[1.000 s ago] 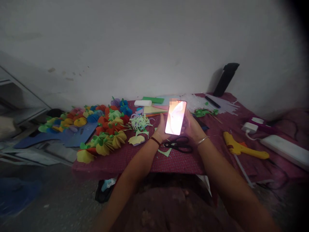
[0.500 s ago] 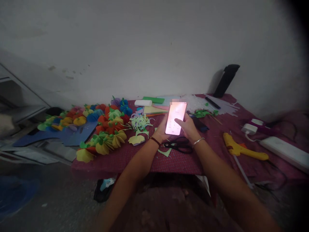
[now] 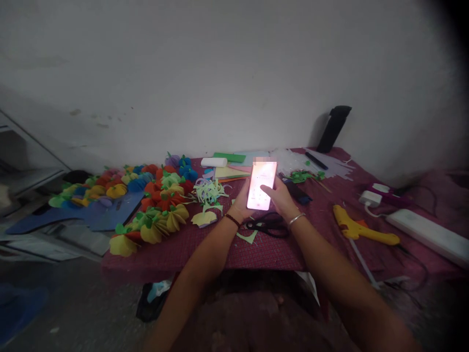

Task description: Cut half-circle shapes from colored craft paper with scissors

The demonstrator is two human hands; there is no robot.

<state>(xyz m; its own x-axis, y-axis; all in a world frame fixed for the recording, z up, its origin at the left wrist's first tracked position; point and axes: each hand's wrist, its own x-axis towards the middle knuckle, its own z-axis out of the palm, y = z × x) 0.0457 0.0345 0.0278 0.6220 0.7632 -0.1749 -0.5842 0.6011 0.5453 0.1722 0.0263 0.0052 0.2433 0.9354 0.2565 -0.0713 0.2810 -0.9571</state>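
A smartphone (image 3: 261,183) with a bright pinkish screen is held upright above the table, between both my hands. My left hand (image 3: 242,200) grips its left side, its fingers mostly hidden behind the phone. Along the right edge, my right hand (image 3: 281,196) is closed around the phone, with the thumb over the lit screen. Black-handled scissors (image 3: 269,225) lie on the cloth just below the hands. Yellow paper cutouts (image 3: 203,218) and a heap of thin paper strips (image 3: 208,190) are left of my left hand.
Colourful folded-paper pumpkins (image 3: 154,225) crowd the table's left side. A yellow glue gun (image 3: 361,231) and a white power strip (image 3: 427,230) lie at right. Green paper leaves (image 3: 302,176) and clear glue sticks or plastic wrap sit behind. A black bottle-like object (image 3: 333,128) stands by the wall.
The whole view has shifted slightly, so the table and hands appear a little lower and further left. Both hands still hold the phone, the right thumb over its screen.
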